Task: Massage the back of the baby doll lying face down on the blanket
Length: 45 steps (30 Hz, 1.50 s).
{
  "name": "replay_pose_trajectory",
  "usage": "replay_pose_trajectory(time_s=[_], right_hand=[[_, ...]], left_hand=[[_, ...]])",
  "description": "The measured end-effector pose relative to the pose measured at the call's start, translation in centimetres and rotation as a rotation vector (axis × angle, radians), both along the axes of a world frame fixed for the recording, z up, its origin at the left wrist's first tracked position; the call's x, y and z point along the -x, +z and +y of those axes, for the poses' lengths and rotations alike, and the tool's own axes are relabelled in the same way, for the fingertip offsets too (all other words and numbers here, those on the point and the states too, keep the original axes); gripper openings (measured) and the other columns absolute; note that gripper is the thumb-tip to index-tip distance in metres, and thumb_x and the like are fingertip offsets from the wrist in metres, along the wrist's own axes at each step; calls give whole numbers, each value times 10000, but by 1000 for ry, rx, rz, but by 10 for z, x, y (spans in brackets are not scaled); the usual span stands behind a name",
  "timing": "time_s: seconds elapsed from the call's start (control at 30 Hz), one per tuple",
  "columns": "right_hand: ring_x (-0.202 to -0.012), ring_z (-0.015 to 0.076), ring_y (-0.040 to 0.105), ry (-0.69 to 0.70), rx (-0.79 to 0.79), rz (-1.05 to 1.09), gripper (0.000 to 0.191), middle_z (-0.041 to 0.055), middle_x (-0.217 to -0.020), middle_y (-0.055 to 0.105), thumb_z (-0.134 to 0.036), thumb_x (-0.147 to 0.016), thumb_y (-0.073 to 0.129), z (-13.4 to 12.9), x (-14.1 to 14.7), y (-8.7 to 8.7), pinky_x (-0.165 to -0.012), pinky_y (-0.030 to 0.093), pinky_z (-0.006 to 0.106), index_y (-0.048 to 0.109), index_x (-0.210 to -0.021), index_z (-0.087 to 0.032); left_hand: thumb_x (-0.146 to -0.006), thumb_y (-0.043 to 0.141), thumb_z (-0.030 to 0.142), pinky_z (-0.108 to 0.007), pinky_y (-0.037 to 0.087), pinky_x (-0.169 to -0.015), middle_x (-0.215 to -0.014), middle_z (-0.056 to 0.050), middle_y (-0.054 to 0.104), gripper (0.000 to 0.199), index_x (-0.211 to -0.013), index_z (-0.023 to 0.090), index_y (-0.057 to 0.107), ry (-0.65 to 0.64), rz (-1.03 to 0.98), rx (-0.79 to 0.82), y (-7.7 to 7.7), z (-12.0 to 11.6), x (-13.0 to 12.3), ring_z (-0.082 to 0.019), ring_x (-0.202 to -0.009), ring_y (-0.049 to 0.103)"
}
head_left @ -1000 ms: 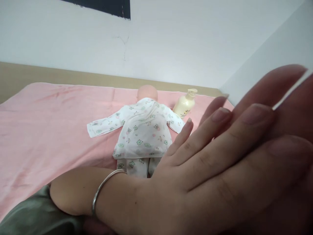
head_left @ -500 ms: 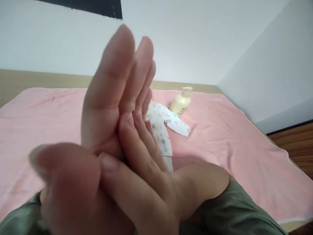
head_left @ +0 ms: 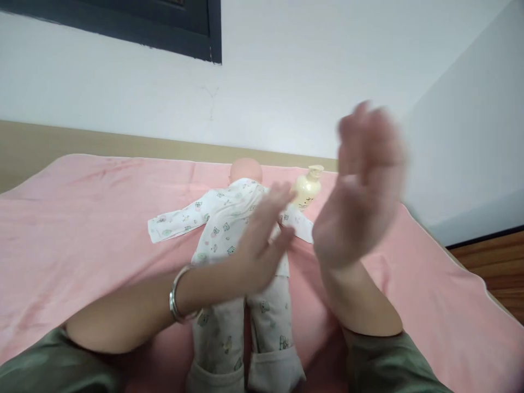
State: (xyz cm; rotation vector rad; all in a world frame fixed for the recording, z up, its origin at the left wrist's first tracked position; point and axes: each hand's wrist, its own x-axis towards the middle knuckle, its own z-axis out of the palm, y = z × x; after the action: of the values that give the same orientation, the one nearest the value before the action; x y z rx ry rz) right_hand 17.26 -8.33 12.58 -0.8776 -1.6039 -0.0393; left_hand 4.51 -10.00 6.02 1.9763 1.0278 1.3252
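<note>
A baby doll (head_left: 221,240) lies stretched out on a pink blanket, its bald head (head_left: 245,170) away from me and no face showing. It wears a white printed top and trousers (head_left: 223,341). My left hand (head_left: 260,248), with a silver bangle on the wrist, is raised above the doll's torso, fingers outstretched and thumb apart. Off to the right, my right hand (head_left: 360,191) is held up, blurred by motion, its fingers pointing upward. Neither hand holds anything, and they are apart. Behind them stands a cream pump bottle (head_left: 308,188), near the doll's right-side sleeve.
The pink blanket (head_left: 82,229) covers a wooden-edged surface (head_left: 123,139) against a white wall (head_left: 278,98). A dark frame (head_left: 164,30) is on the wall at upper left. Brown wood (head_left: 491,267) shows at the right edge.
My hands were pressed together close to the camera; now they have separated and lowered, the right moving rightward. The doll's whole body has come into view.
</note>
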Motion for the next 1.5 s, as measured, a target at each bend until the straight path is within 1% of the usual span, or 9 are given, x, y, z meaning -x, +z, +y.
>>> replay_pose_trajectory(time_s=[0.03, 0.13, 0.3, 0.6, 0.73, 0.9, 1.07, 1.23, 1.5], right_hand=[[-1517, 272, 397, 55, -54, -70, 507, 30, -1616, 434, -401, -1051, 340, 10, 4, -13, -1273, 386, 486, 379, -1532, -246], [-1456, 236, 491, 90, 258, -372, 498, 106, -1536, 538, -247, -1020, 335, 37, 21, -60, -1209, 480, 431, 477, -1485, -139], [-1520, 305, 388, 52, 416, -754, 581, 229, -1546, 493, -89, -924, 332, 60, 40, -109, -1295, 312, 503, 470, -1474, 38], [-1555, 328, 310, 46, 628, -708, 618, 187, -1648, 349, -374, -1030, 380, 101, 18, -105, -1272, 282, 568, 374, -1559, -53], [-1493, 377, 404, -147, 522, -715, 583, 280, -1549, 462, -297, -1026, 350, 67, 34, -113, -1240, 335, 572, 434, -1497, 36], [-1530, 375, 348, -67, 408, -864, 582, 295, -1566, 430, -186, -972, 406, 25, 51, -117, -1286, 286, 536, 426, -1493, 73], [-1567, 300, 288, 105, 546, -804, 561, 161, -1628, 399, -224, -992, 336, 70, 32, -111, -1295, 236, 573, 451, -1519, -71], [-1557, 336, 295, -29, 665, -685, 645, 217, -1643, 346, -350, -1012, 344, 104, 17, -110, -1280, 258, 570, 343, -1559, -7], [-1490, 416, 392, -163, 438, -784, 577, 299, -1552, 445, -272, -1018, 349, 41, 40, -120, -1228, 337, 604, 429, -1503, 29]], left_hand=[[-1028, 393, 391, -522, 272, -1332, -1580, -28, 491, 443, -1438, 284, 523, 38, -16, 7, -5, 20, 7, -242, -1561, 335], [-923, 442, 204, -548, 312, -1299, -1441, -53, 621, 394, -1263, 227, 640, 253, -20, 96, -27, 75, 26, -256, -1456, 482], [-859, 459, 208, -471, 500, -1140, -1205, -86, 736, 344, -1102, 180, 701, 453, -2, 177, -59, 113, 36, -248, -1180, 655], [-851, 433, 230, -457, 471, -1155, -1286, -122, 696, 442, -1218, 148, 665, 493, 73, 104, -73, 100, 36, -263, -1232, 621], [-868, 418, 311, -480, 462, -1156, -1294, -125, 692, 456, -1214, 150, 669, 468, 85, 87, -80, 101, 41, -277, -1231, 608], [-852, 376, 267, -447, 471, -1159, -1266, -110, 711, 454, -1153, 153, 697, 472, 78, 66, -82, 103, 43, -251, -1213, 628], [-865, 361, 247, -452, 467, -1165, -1264, -94, 718, 448, -1148, 172, 699, 460, 61, 77, -84, 106, 44, -240, -1217, 627], [-854, 377, 250, -451, 459, -1176, -1285, -112, 706, 463, -1178, 147, 692, 454, 67, 58, -84, 107, 42, -246, -1236, 618], [-852, 393, 240, -446, 465, -1175, -1269, -95, 711, 437, -1155, 173, 701, 468, 65, 71, -84, 106, 42, -243, -1232, 620]])
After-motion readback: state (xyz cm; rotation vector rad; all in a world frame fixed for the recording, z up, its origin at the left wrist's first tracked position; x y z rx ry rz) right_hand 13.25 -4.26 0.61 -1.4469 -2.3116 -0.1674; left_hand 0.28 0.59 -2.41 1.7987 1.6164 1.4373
